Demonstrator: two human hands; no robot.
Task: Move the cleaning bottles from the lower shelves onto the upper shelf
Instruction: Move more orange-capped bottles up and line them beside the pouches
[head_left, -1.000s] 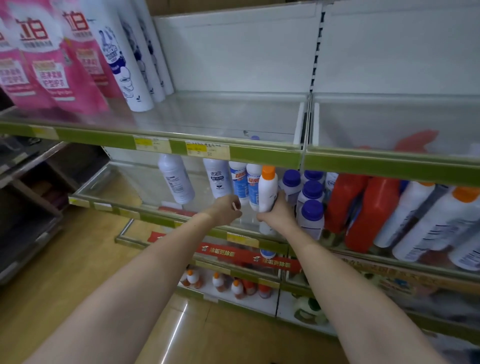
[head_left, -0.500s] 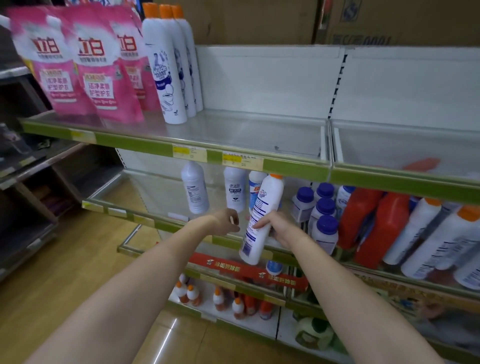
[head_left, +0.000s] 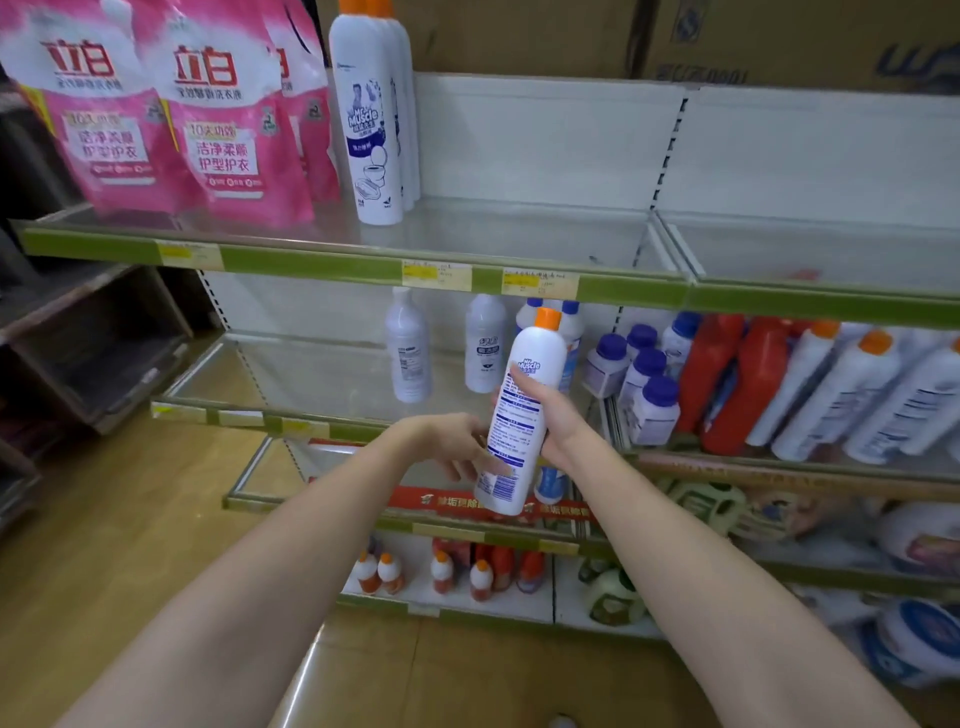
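Currently mid-transfer: right hand (head_left: 553, 421) is gripping the white orange-capped plastic cleaner bottle (head_left: 519, 421) in front of the lower shelves, left hand (head_left: 457, 444) touching its base with relaxed fingers; next, lifting it onto the green-edged upper shelf (head_left: 519, 234), right of the matching white bottles (head_left: 371, 119).

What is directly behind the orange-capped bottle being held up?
Behind the held bottle, blue-capped white bottles stand on the middle shelf. Their lower parts are covered by the bottle and the right hand.

White bottle (head_left: 522, 415), orange cap; pink pouches (head_left: 228, 119); green shelf edge (head_left: 322, 267).
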